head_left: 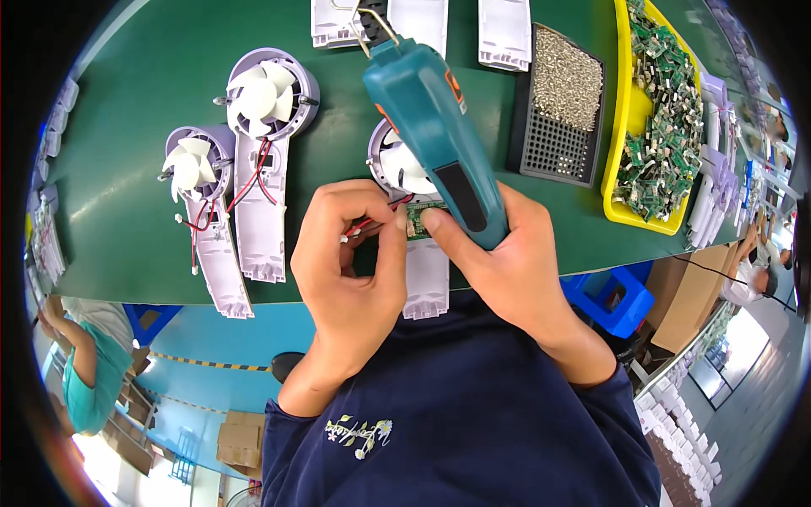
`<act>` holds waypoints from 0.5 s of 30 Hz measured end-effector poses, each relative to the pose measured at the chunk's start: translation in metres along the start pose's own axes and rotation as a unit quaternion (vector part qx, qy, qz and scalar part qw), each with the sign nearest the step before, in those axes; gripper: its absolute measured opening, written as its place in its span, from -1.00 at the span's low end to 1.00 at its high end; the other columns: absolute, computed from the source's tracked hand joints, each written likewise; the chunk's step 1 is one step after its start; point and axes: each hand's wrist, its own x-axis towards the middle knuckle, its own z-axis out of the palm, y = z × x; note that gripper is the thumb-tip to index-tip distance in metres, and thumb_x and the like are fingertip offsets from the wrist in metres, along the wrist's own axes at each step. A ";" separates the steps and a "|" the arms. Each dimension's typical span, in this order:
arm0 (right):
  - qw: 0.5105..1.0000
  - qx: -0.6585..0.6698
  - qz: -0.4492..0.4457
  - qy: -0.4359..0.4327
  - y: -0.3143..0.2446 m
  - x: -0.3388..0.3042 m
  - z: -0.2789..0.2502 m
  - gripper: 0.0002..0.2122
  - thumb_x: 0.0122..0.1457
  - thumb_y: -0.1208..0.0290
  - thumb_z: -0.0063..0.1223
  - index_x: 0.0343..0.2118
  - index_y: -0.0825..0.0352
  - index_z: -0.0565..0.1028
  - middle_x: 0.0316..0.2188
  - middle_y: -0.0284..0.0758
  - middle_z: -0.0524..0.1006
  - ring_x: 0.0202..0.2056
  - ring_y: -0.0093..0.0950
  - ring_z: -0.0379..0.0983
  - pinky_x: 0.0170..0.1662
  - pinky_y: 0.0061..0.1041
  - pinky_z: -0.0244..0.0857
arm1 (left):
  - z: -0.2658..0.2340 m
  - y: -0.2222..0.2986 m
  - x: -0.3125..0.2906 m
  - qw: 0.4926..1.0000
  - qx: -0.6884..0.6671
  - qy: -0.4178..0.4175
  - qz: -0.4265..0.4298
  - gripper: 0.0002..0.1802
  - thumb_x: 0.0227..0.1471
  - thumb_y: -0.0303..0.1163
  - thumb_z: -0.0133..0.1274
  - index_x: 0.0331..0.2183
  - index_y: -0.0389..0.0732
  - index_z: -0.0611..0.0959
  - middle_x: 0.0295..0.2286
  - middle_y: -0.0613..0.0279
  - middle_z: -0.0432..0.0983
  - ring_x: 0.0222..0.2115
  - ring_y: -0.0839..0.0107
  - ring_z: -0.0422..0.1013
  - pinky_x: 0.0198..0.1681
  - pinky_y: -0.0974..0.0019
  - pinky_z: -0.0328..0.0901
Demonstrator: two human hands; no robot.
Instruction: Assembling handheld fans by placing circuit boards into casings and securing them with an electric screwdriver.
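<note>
My right hand is wrapped round a teal electric screwdriver with a dark grip patch, its tip end pointing away from me. The right thumb rests on a small green circuit board. My left hand is closed, thumb and forefinger pinching at the board's left edge. Red and black wires with a white plug run past the left fingers. Under the board lies a pale lilac handle shell. At its far end sits a fan with white blades, partly hidden by the screwdriver.
Two fan assemblies with dangling wires lie to the left. A black perforated tray of small screws and a yellow bin of circuit boards stand right. Lilac shells lie at the far edge. A blue stool sits beside the table.
</note>
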 end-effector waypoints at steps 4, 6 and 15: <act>1.000 0.013 0.011 0.000 -0.003 0.000 0.000 -0.80 0.06 0.41 0.28 -0.39 0.44 0.51 -0.65 -0.25 0.48 -0.64 -0.56 0.38 -0.51 -0.49 0.28 | 0.000 -0.001 0.000 1.000 0.000 0.000 -0.011 -0.77 -0.08 -0.79 0.11 -0.37 -0.32 0.49 -0.33 0.17 0.45 -0.37 0.48 0.42 -0.36 0.48 0.37; 1.000 0.006 0.029 -0.009 -0.004 -0.001 0.000 -0.80 0.06 0.41 0.28 -0.39 0.43 0.51 -0.65 -0.25 0.48 -0.63 -0.56 0.38 -0.51 -0.49 0.28 | 0.000 -0.001 -0.001 1.000 0.008 0.000 -0.004 -0.77 -0.09 -0.80 0.10 -0.37 -0.32 0.48 -0.34 0.17 0.45 -0.37 0.47 0.42 -0.36 0.48 0.36; 1.000 -0.014 0.015 -0.003 -0.006 -0.001 0.002 -0.80 0.03 0.46 0.27 -0.35 0.44 0.51 -0.60 -0.18 0.54 -0.60 -0.40 0.51 -0.48 -0.46 0.34 | 0.001 -0.003 -0.002 1.000 0.007 0.011 0.006 -0.78 -0.11 -0.80 0.11 -0.39 -0.31 0.50 -0.35 0.16 0.45 -0.39 0.45 0.40 -0.40 0.48 0.33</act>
